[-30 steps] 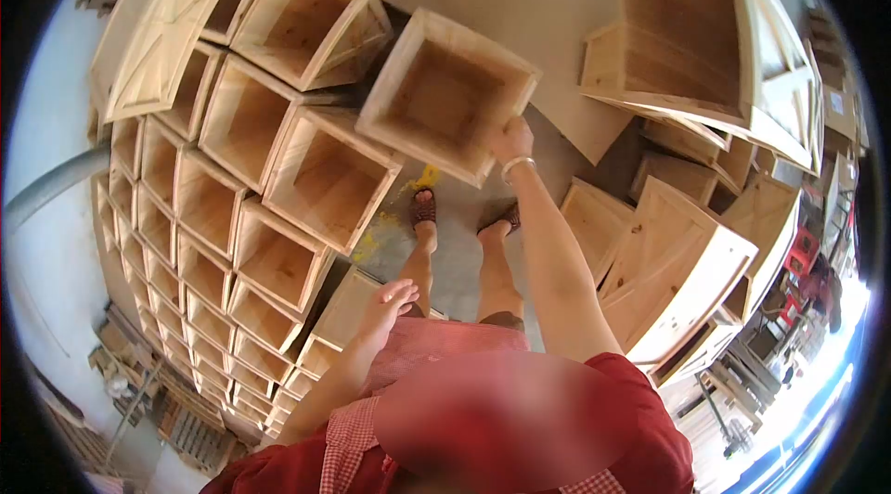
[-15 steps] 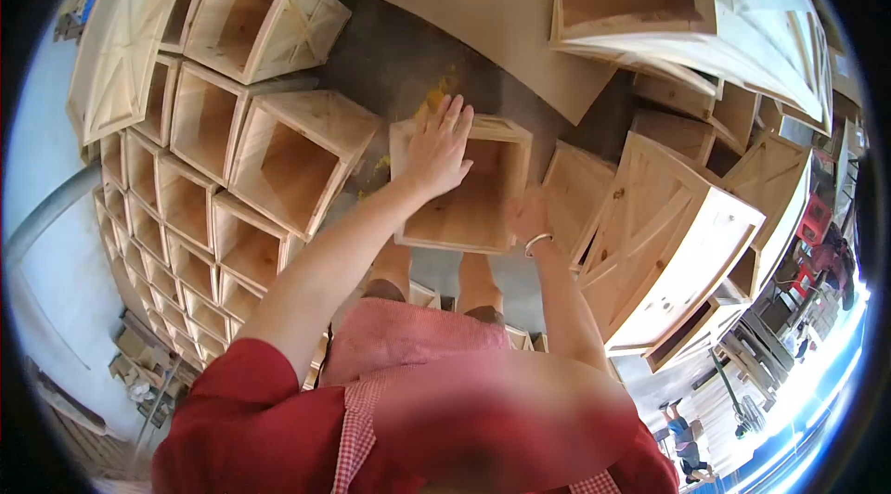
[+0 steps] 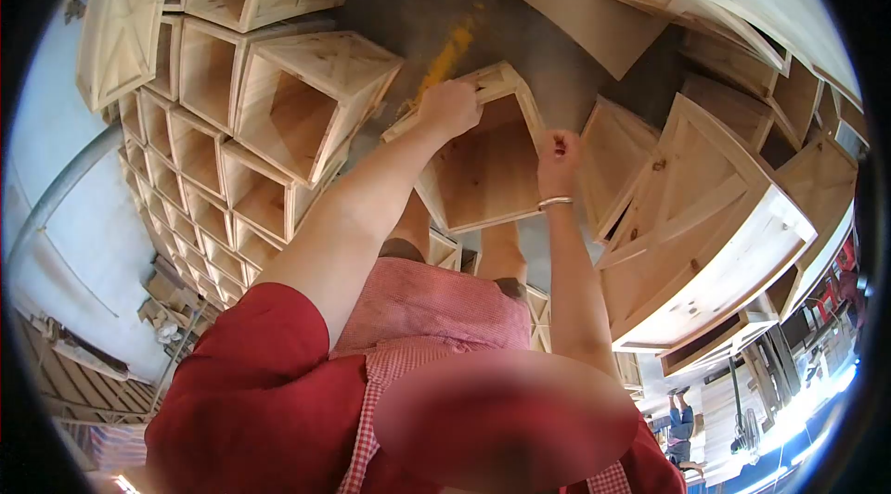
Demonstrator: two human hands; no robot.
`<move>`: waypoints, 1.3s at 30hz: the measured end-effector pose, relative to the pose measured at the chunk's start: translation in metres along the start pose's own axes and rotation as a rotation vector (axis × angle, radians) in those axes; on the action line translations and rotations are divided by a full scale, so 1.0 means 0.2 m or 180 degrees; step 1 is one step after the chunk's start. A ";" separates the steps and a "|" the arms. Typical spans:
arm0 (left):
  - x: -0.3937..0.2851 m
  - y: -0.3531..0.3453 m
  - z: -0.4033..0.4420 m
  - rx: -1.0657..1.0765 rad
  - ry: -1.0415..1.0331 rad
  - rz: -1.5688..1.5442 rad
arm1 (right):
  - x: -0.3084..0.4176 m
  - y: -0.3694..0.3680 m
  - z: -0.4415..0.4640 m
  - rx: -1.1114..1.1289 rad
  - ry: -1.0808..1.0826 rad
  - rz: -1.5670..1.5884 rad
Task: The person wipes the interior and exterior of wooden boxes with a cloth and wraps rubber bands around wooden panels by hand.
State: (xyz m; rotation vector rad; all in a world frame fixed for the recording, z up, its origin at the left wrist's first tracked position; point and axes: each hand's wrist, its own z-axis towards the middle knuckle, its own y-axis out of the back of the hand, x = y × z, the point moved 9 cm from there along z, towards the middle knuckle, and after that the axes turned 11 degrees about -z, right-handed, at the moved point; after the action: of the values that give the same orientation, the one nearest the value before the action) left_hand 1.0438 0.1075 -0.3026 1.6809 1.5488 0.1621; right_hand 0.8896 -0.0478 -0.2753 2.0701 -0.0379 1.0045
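An open-fronted wooden crate [image 3: 483, 169] stands tilted before my legs, its opening facing up toward me. My left hand [image 3: 452, 109] is closed over the crate's far left rim, the fingers curled and partly hidden. Just by the right rim, my right hand [image 3: 559, 160] is curled into a loose fist. Whether it touches the crate, or has anything inside it, is hidden by the fingers.
Stacked wooden crates [image 3: 200, 155] rise on my left. More crates with X-braced sides [image 3: 705, 243] stand close on my right. A brown sheet [image 3: 557, 2] lies on the dark floor ahead. A person [image 3: 682, 424] is far off at the lower right.
The crate has turned and tilted. My left hand has gone from lying flat on its rim to gripping it. My right hand has moved up along the right side and curled.
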 end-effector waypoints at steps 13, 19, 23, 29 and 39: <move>-0.05 0.02 -0.03 0.0031 -0.0215 0.0002 | -0.37 0.05 -0.67 0.0919 -0.0854 -0.0547; 0.03 -0.10 -0.12 0.2342 -0.0751 -0.0208 | 0.67 -0.39 -0.69 0.0525 -0.0445 0.0768; 0.00 0.42 -0.39 0.2535 -0.1634 0.1211 | 1.08 -0.65 -1.04 0.1947 0.0407 0.0485; -0.10 0.46 -0.71 0.3963 -0.0213 -0.0546 | 0.61 -0.39 -1.30 0.0309 -0.0693 0.1228; -0.46 -0.81 -0.32 0.0015 0.2314 -0.3683 | -0.35 0.03 -2.10 -0.0314 -0.2431 0.1048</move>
State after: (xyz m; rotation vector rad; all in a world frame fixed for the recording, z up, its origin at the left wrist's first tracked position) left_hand 0.8599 0.0414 -0.3247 0.4849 2.8027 0.1515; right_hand 0.5704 0.2128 -0.1704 2.2775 -0.8199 0.3224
